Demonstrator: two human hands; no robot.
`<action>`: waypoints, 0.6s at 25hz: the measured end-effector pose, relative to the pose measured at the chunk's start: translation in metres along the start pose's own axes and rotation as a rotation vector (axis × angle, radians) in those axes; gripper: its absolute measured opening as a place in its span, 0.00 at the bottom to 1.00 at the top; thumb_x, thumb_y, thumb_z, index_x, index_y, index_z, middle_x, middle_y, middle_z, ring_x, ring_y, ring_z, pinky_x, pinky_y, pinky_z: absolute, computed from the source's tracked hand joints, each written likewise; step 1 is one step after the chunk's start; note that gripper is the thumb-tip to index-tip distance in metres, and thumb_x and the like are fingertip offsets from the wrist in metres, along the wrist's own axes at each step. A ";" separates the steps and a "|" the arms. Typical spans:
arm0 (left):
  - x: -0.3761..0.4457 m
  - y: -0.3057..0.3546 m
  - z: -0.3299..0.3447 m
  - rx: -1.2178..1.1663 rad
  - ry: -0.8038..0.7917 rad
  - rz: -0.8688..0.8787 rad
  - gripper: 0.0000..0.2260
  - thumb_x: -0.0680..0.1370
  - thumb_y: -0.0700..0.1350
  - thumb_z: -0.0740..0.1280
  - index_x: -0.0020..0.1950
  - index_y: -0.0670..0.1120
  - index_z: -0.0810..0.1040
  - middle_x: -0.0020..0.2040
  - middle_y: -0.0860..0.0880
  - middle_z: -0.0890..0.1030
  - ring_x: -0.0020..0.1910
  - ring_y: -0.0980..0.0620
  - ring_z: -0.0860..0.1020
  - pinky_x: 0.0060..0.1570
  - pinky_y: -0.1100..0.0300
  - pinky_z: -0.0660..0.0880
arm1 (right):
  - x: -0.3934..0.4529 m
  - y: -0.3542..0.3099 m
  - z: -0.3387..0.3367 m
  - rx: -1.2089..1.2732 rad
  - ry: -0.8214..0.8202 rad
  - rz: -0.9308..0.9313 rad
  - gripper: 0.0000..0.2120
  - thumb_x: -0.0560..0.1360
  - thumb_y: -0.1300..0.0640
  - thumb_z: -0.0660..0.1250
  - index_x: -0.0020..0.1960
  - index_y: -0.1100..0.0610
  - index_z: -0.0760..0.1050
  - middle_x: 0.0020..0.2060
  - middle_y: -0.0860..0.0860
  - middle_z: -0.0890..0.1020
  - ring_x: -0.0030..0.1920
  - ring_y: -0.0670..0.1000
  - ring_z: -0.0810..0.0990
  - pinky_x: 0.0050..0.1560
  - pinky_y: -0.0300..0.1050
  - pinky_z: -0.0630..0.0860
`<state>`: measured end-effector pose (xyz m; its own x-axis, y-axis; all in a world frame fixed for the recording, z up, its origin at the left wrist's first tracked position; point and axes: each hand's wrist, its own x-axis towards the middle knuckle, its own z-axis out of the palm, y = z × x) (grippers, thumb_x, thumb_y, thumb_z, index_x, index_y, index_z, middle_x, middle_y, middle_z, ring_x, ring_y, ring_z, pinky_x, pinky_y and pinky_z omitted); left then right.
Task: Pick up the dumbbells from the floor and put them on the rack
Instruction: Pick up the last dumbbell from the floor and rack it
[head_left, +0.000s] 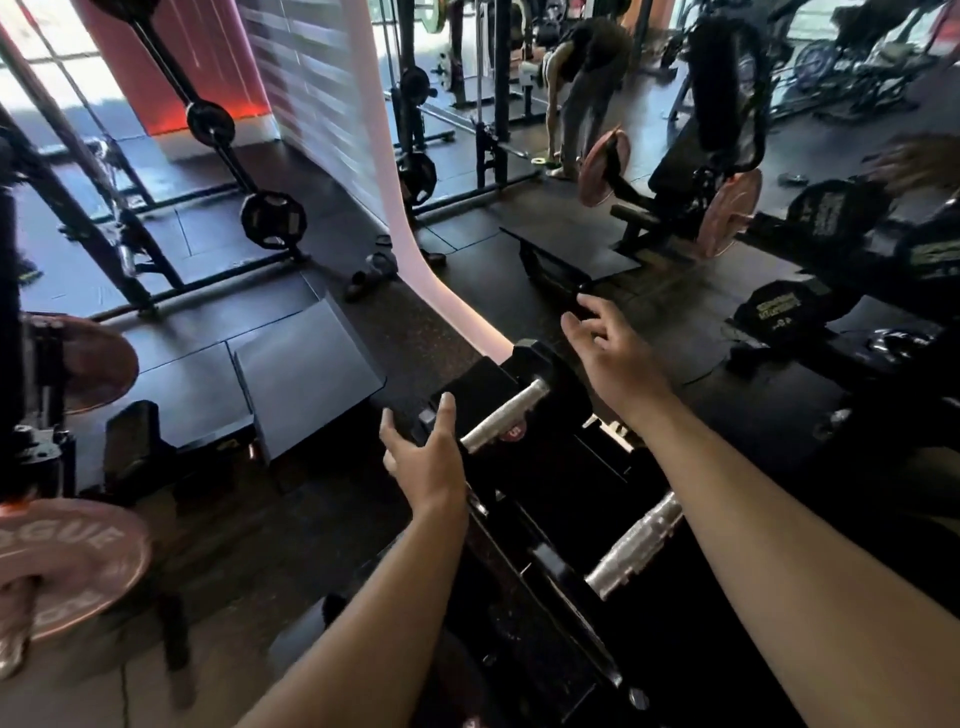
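Note:
A black hex dumbbell with a knurled silver handle rests on the black rack just ahead of me. My left hand hovers open beside its near head, fingers spread, holding nothing. Beyond the far head my right hand is open too, fingers apart. A second dumbbell with a silver handle lies on the rack closer to me. More black dumbbells sit on the rack at the right.
A pink weight plate on a machine stands at the lower left. Black floor mats and a squat rack fill the left. A plate-loaded machine and a bending person are farther back.

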<state>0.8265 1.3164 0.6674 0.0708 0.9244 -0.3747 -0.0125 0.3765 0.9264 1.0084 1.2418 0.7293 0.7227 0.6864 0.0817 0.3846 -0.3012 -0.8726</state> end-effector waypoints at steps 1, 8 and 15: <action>0.015 0.001 0.003 0.002 -0.032 -0.015 0.39 0.72 0.62 0.73 0.79 0.60 0.59 0.78 0.44 0.58 0.71 0.44 0.67 0.61 0.54 0.64 | 0.013 0.003 0.014 -0.012 -0.017 0.026 0.24 0.81 0.41 0.59 0.74 0.48 0.69 0.66 0.53 0.78 0.67 0.53 0.75 0.62 0.44 0.68; 0.064 -0.036 0.008 0.073 -0.251 -0.190 0.35 0.66 0.48 0.71 0.69 0.68 0.63 0.61 0.41 0.78 0.55 0.39 0.80 0.58 0.35 0.76 | 0.045 0.054 0.068 -0.098 -0.021 0.156 0.19 0.77 0.36 0.62 0.58 0.46 0.81 0.52 0.48 0.85 0.57 0.52 0.81 0.60 0.47 0.75; 0.067 -0.040 0.007 0.068 -0.252 -0.212 0.30 0.64 0.48 0.69 0.62 0.69 0.66 0.52 0.41 0.79 0.46 0.39 0.81 0.51 0.34 0.79 | 0.048 0.063 0.063 -0.048 -0.073 0.152 0.23 0.75 0.32 0.61 0.59 0.45 0.81 0.52 0.45 0.85 0.57 0.49 0.81 0.63 0.51 0.75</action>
<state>0.8391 1.3632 0.6056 0.3090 0.7786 -0.5461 0.0946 0.5462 0.8323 1.0307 1.2977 0.6480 0.7314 0.6765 -0.0861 0.3023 -0.4349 -0.8482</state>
